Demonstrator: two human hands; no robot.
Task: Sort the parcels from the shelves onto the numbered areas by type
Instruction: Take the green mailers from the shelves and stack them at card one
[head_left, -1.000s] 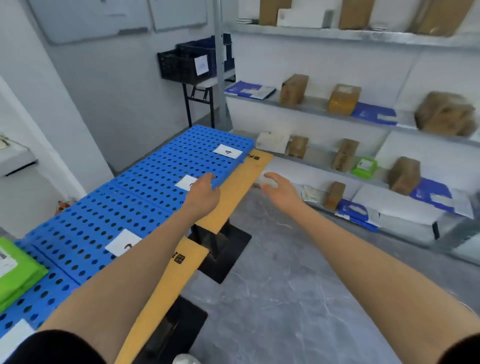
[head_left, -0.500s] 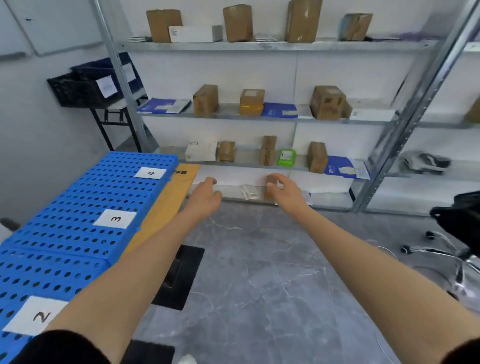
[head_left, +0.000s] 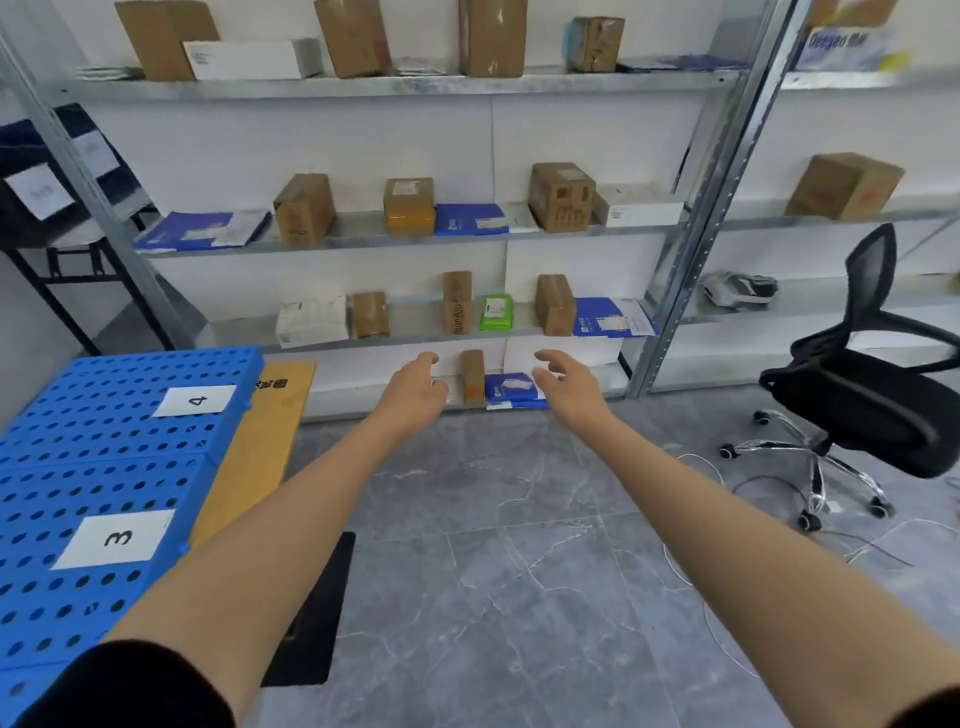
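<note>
Metal shelves (head_left: 395, 241) ahead carry brown boxes, blue mailers, white boxes and a green parcel (head_left: 495, 312). On the lowest shelf stand a small brown box (head_left: 472, 375) and a blue mailer (head_left: 514, 389). My left hand (head_left: 418, 387) and my right hand (head_left: 566, 382) reach out in front of that shelf, one on each side of the small brown box, fingers relaxed and holding nothing. At the left lies the blue perforated sorting surface (head_left: 104, 467) with paper labels 3 (head_left: 117, 538) and 4 (head_left: 196, 400).
A yellow-brown board (head_left: 260, 447) edges the blue surface. A black office chair (head_left: 862, 384) stands at the right, with thin cables on the grey floor near it. A black crate (head_left: 47, 176) rests on a stand at the far left.
The view has swung right from the blue surface toward the shelves. Both hands have moved forward, away from the board, toward the lowest shelf.
</note>
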